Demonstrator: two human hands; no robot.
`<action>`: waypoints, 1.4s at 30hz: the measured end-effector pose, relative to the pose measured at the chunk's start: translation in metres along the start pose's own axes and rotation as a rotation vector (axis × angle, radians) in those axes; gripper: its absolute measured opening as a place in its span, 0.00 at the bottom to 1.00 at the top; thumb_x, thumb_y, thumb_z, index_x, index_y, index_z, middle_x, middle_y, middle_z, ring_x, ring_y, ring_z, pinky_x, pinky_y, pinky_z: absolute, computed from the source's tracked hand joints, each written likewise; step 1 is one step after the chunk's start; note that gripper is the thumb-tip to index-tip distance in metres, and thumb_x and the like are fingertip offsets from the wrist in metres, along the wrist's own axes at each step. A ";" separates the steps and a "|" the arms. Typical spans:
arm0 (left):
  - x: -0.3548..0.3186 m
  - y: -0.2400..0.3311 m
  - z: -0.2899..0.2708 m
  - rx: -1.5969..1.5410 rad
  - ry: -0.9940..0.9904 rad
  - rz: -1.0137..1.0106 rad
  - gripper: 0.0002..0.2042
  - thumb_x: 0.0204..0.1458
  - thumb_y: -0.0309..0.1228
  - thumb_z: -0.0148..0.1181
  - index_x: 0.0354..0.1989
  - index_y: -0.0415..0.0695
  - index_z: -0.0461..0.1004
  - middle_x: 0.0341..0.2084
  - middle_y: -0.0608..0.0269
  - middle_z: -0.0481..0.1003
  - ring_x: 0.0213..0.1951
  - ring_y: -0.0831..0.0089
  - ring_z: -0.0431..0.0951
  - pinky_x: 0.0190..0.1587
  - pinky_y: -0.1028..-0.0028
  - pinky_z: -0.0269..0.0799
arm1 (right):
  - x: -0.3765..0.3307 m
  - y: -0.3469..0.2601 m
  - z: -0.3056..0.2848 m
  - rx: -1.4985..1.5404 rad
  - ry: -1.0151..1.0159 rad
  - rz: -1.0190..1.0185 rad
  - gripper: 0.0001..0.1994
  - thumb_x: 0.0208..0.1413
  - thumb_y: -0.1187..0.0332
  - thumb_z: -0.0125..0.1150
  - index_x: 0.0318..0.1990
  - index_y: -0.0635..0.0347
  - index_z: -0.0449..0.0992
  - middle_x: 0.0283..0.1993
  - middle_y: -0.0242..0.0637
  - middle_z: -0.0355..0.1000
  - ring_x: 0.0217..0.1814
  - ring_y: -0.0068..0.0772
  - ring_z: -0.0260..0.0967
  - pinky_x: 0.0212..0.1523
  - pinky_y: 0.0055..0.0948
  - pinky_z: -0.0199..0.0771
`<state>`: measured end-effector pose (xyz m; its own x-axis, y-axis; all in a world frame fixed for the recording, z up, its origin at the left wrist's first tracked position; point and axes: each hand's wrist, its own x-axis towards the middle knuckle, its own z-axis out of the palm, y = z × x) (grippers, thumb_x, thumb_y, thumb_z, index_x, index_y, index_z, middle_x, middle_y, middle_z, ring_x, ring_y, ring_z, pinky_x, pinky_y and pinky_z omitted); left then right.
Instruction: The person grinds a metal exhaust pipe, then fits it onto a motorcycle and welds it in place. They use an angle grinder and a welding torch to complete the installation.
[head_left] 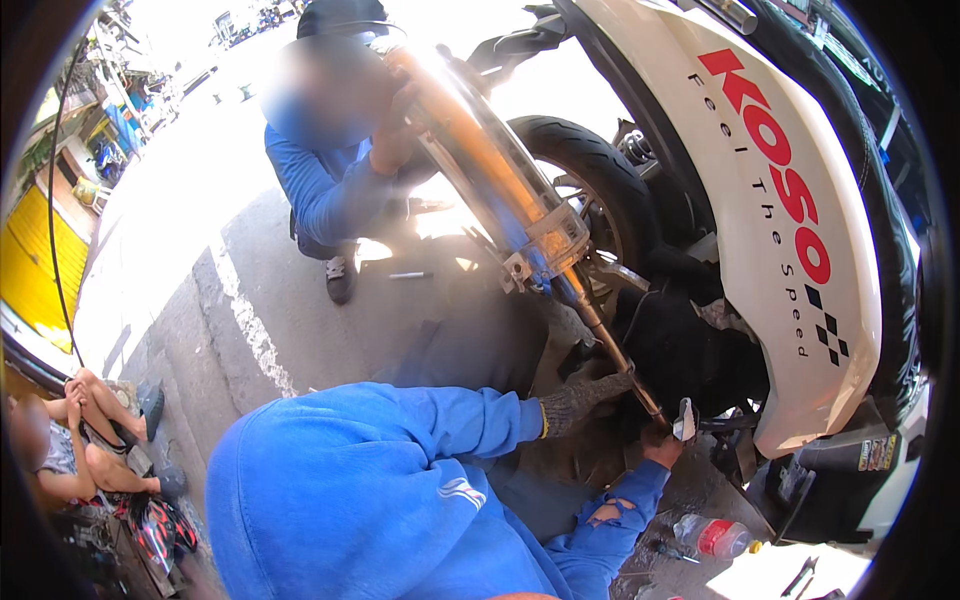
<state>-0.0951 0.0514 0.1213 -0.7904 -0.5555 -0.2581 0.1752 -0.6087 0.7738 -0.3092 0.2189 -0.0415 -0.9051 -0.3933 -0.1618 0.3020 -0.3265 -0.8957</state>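
Note:
Neither of my hands can be made out; a sliver of skin colour (pixel 522 597) at the lower edge is too small to tell. Before me a co-worker in a blue hoodie (pixel 340 490) bends forward. That person's gloved left hand (pixel 590 400) and bare right hand (pixel 658 442) are on the long stem (pixel 605 335) of what looks like a scooter's front fork (pixel 480 155). Its clamp (pixel 555 245) sits mid-length, and the stem slants toward the scooter's underside. Another person in blue (pixel 335 180) crouches beyond, with hands at the fork's upper end.
A white scooter body panel (pixel 800 210) fills the right, with a black wheel (pixel 590 180) behind the fork. On the ground lie a clear bottle (pixel 715 537), a white sheet (pixel 780 572) and a pen-like stick (pixel 408 275). Someone sits at far left (pixel 90 450).

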 end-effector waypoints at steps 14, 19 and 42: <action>0.026 0.020 0.003 -0.225 -0.041 0.124 0.11 0.56 0.35 0.69 0.45 0.51 0.75 0.33 0.68 0.77 0.39 0.75 0.79 0.44 0.69 0.79 | -0.001 -0.014 0.016 0.416 0.285 0.405 0.13 0.61 0.59 0.56 0.50 0.51 0.76 0.43 0.42 0.73 0.43 0.41 0.72 0.40 0.43 0.75; 0.048 0.032 -0.009 -0.065 -0.028 0.259 0.10 0.59 0.34 0.66 0.45 0.47 0.74 0.38 0.63 0.77 0.40 0.69 0.79 0.44 0.64 0.79 | -0.008 -0.021 0.034 0.322 0.353 0.414 0.16 0.61 0.55 0.54 0.52 0.50 0.75 0.46 0.38 0.73 0.43 0.42 0.71 0.45 0.48 0.70; -0.103 0.214 -0.099 0.908 -0.043 0.315 0.18 0.64 0.39 0.57 0.55 0.39 0.73 0.46 0.51 0.79 0.41 0.66 0.82 0.41 0.69 0.78 | -0.022 -0.019 0.023 0.296 0.441 0.329 0.16 0.57 0.66 0.64 0.53 0.45 0.74 0.49 0.33 0.73 0.46 0.43 0.75 0.43 0.43 0.74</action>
<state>0.0822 -0.0776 0.2560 -0.8088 -0.5864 0.0452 -0.1239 0.2451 0.9616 -0.2885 0.2141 -0.0114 -0.7701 -0.1425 -0.6218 0.5988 -0.4975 -0.6277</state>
